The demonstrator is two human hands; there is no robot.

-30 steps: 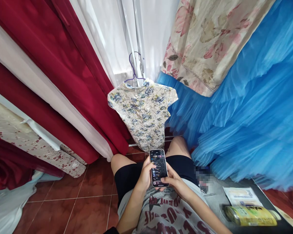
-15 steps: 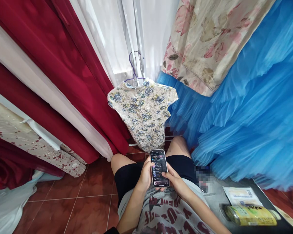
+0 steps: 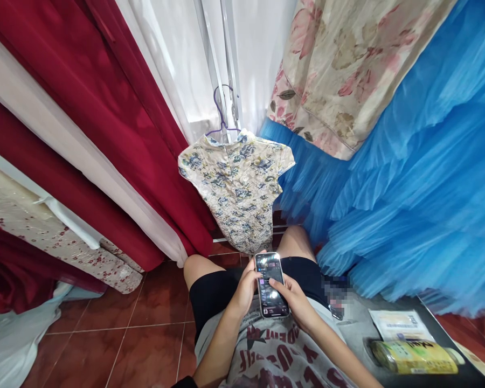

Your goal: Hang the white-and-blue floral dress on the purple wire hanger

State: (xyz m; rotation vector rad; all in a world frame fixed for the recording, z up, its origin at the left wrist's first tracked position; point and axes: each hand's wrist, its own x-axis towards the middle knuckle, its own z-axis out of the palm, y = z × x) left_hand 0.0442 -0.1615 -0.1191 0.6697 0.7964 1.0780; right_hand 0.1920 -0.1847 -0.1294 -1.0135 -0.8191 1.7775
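Observation:
I sit with a smartphone (image 3: 271, 284) held over my lap, its lit screen facing up. My left hand (image 3: 244, 291) grips its left edge, with the thumb lying on the upper part of the screen. Under the phone's right side my right hand (image 3: 294, 302) curls around it, thumb resting on the glass. A small floral dress (image 3: 236, 186) hangs on a purple hanger (image 3: 220, 110) straight ahead of my knees.
Red and white garments (image 3: 105, 108) hang at the left, a blue tulle skirt (image 3: 412, 194) and a floral cloth (image 3: 347, 64) at the right. A dark surface at lower right carries a yellow packet (image 3: 414, 357) and a paper (image 3: 400, 325). Red floor tiles (image 3: 145, 334) lie below.
The phone has shifted slightly right and tilted, and its screen shows a brighter picture. Both hands moved with it and keep their hold.

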